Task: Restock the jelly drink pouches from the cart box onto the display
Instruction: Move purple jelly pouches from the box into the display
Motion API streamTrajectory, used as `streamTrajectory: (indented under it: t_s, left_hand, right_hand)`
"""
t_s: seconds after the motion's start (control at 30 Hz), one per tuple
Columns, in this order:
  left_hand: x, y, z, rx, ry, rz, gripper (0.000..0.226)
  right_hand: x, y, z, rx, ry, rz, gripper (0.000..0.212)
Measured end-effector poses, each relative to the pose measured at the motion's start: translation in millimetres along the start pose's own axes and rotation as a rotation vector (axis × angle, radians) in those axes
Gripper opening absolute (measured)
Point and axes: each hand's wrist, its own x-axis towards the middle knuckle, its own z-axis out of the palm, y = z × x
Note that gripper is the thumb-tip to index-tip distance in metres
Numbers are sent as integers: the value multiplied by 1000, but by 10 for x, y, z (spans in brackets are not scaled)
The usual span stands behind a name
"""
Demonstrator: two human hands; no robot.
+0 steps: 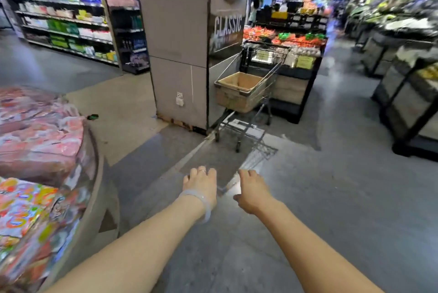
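Both hands are empty right now, left hand (201,182) and right hand (252,189) stretched forward with fingers loose. Biggest risk imo: grabbing too many slippery pouches from the box (239,91) and dropping some walking back. That box sits in the cart (265,72) well ahead; display (94,174) is at left.

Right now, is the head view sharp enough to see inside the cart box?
Head view: the cart box is soft with motion smear, its contents not readable; shelves behind are smeared; the display pouches blur into colour; floor glare sits beyond the right hand.
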Motion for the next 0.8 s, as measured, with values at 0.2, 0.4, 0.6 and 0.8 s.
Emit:
streamTrajectory:
  t_s: [0.2,0.4,0.6,0.8]
  left_hand:
    - [1261,320,-316,-10,-36,66,62]
    - [2352,509,-659,18,-43,99,48]
    - [3469,743,-803,20,-56,102,49]
    - [4768,857,-1063,-20,-60,13,52]
  right_hand:
    - [1079,441,-398,3,-55,79,59]
    - [1983,891,-784,15,-66,138,57]
    - [3053,1270,-1032,11,-60,136,54]
    - [4444,1610,-1405,-1,-57,86,50]
